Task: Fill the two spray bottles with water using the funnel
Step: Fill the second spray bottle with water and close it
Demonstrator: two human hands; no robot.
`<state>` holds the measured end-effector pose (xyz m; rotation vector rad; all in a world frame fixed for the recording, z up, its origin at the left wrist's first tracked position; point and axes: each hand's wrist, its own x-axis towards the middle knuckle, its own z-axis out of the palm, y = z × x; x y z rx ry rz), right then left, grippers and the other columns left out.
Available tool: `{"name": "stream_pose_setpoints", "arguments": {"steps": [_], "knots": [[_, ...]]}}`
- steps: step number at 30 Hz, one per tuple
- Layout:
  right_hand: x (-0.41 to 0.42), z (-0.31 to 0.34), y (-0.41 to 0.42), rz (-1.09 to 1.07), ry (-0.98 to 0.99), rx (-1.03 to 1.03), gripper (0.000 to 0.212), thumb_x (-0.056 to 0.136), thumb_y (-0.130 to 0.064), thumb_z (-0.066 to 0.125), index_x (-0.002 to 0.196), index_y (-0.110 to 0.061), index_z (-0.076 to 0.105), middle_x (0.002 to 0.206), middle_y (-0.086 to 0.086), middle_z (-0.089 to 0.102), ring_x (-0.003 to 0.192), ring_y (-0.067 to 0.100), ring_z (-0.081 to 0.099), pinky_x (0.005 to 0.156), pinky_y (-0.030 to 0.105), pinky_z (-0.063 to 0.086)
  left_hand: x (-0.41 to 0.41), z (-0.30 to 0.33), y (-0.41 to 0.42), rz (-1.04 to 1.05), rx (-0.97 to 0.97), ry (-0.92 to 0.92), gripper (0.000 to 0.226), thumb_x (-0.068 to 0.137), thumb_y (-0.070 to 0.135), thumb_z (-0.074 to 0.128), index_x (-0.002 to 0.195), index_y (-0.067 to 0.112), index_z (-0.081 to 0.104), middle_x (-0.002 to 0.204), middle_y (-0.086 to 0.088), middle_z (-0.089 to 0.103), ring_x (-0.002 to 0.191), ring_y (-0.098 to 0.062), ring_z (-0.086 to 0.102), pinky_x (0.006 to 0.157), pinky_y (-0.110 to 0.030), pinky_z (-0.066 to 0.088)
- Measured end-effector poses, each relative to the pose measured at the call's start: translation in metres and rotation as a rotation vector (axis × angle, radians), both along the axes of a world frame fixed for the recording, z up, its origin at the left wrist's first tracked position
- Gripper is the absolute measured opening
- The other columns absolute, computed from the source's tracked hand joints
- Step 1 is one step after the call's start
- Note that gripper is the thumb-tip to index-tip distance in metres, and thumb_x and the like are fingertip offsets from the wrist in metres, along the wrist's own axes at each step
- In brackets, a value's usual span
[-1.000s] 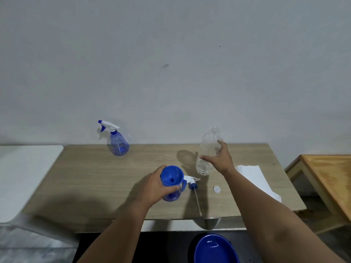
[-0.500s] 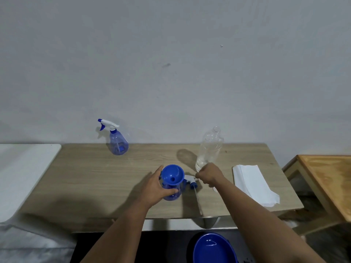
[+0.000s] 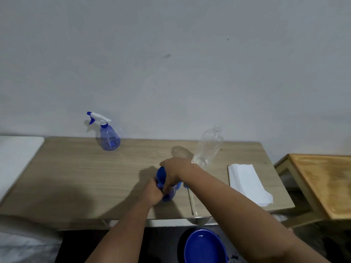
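A blue spray bottle stands near the table's front middle with a blue funnel in its neck. My left hand grips the bottle's body. My right hand closes over the funnel from above and hides most of it. The bottle's white and blue spray head with its long tube lies on the table just to the right. A second blue spray bottle, sprayer fitted, stands at the back left. A clear plastic bottle with little water in it stands at the back right.
The wooden table bears a stack of white paper napkins at its right end. A blue basin sits on the floor below the front edge. A second wooden table stands to the right, a white surface to the left.
My right hand left the clear bottle, came down past the spray head and now covers the funnel. My left hand slid lower on the blue bottle.
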<state>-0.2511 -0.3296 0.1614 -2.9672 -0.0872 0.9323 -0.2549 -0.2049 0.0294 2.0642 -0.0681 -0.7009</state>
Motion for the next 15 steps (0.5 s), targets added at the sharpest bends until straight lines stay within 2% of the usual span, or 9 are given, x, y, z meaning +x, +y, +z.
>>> {"name": "stream_pose_setpoints", "arguments": {"steps": [2,4,7,10,13,15], "knots": [[0.002,-0.003,0.003,0.015,-0.032,-0.029,0.075,0.068,-0.042,0.091,0.132,-0.016,0.062,0.123,0.007,0.069,0.096,0.026,0.065,0.08,0.041,0.061,0.0,-0.003,-0.001,0.023,0.02,-0.01,0.027,0.081,0.007,0.079,0.095,0.017,0.058,0.085,-0.002,0.063,0.09,-0.023,0.063,0.084,-0.042,0.055],[0.005,-0.002,-0.001,-0.042,-0.017,0.012,0.072,0.069,-0.042,0.09,0.129,-0.015,0.061,0.122,0.008,0.065,0.095,0.025,0.058,0.084,0.042,0.06,0.0,-0.002,-0.002,0.014,-0.039,0.01,0.026,0.081,0.006,0.08,0.094,0.019,0.061,0.086,0.0,0.067,0.094,-0.026,0.066,0.083,-0.04,0.054],[0.01,0.011,-0.016,-0.151,-0.007,0.09,0.071,0.065,-0.047,0.086,0.124,-0.017,0.061,0.118,0.005,0.069,0.098,0.027,0.065,0.086,0.04,0.06,0.003,-0.006,0.002,0.002,-0.04,-0.043,0.022,0.074,0.03,0.085,0.091,0.023,0.072,0.079,0.002,0.075,0.08,-0.017,0.071,0.071,-0.035,0.054],[0.013,0.017,-0.042,-0.347,-0.077,0.231,0.078,0.058,-0.057,0.081,0.122,-0.018,0.058,0.113,0.001,0.068,0.102,0.025,0.066,0.09,0.041,0.059,0.013,-0.015,0.009,-0.048,-0.02,-0.084,0.034,0.064,0.044,0.077,0.089,0.021,0.074,0.079,0.001,0.075,0.078,-0.017,0.072,0.075,-0.045,0.058],[0.013,-0.001,-0.059,-0.539,-0.185,0.394,0.074,0.068,-0.044,0.088,0.126,-0.017,0.051,0.111,0.001,0.064,0.098,0.022,0.063,0.075,0.033,0.053,0.014,-0.002,0.008,-0.095,-0.064,-0.161,0.024,0.071,0.025,0.083,0.093,0.026,0.073,0.093,0.004,0.073,0.088,-0.013,0.069,0.086,-0.038,0.054],[0.013,-0.027,-0.06,-0.636,-0.26,0.469,0.073,0.067,-0.04,0.092,0.124,-0.017,0.052,0.111,0.001,0.063,0.094,0.021,0.062,0.064,0.027,0.046,0.014,0.002,0.009,-0.112,-0.103,-0.17,0.025,0.073,0.017,0.084,0.092,0.03,0.072,0.094,0.009,0.072,0.088,-0.007,0.067,0.088,-0.033,0.052]]}}
